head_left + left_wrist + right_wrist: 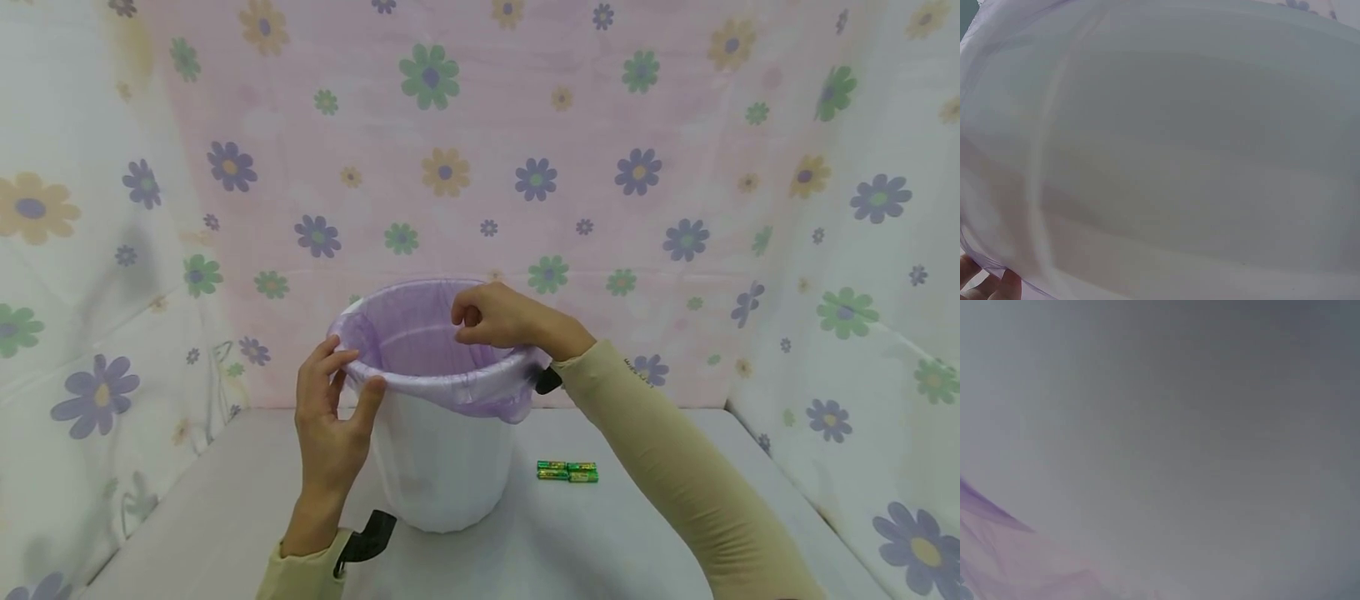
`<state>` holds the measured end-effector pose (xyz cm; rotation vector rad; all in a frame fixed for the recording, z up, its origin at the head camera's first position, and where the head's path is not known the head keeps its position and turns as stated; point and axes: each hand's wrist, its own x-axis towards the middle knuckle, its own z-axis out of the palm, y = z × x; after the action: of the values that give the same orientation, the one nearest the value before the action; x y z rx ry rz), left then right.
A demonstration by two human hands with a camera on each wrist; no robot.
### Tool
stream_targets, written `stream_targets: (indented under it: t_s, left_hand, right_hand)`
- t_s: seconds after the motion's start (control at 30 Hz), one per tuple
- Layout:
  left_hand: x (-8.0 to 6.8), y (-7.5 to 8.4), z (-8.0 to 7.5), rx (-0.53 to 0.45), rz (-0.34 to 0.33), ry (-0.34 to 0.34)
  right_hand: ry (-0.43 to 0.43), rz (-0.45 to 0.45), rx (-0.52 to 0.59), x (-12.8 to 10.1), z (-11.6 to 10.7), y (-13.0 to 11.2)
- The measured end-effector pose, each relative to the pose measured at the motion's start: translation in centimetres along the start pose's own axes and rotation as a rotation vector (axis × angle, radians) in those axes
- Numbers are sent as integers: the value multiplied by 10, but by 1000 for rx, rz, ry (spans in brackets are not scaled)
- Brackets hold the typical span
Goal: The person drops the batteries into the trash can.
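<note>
So the round white plastic bin (442, 467) sat on the pale grey counter (225, 517), roughly mid-width and a bit back from the near edge, with a thin translucent purple bin liner (420, 333) inside it and folded out over the rim. Both hands were up at that rim, apart from each other, one on each side.

The left hand (330, 417) was on the near-left part of the rim, thumb on the folded liner edge in front and the other fingers hooked over the top of it, so it was pinching the liner against the rim. The right hand (498, 317) was over the far-right part of the rim, fingers curled in and pinching a bit of the liner up top; the beige sleeve (675, 467) ran back from it toward the near right corner of the counter.

Just right of the bin's base, well short of the counter's right edge, lay a small cluster of green batteries (567, 471), lying flat and touching each other, not touching the bin.

The left wrist view was basically all white bin wall (1166, 156) up close, with fingertips (1004, 287) peeking in at the bottom left corner. The right wrist view was a grey blur with a scrap of the purple liner (997, 562) low on the left.

Flowered cloth (525, 167) hung behind and along both sides of the counter.
</note>
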<state>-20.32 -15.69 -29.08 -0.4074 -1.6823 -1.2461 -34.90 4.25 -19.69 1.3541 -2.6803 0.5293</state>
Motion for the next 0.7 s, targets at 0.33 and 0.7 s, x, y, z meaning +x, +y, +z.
stream_targets:
  t_s: [0.33,0.7]
  left_hand:
    - [0,-4,0,-25,16,9]
    - [-1,-4,0,-29,20,10]
  right_hand:
    - [92,12,66,-22,-18,9]
    - [218,9,2,-77,-39,21]
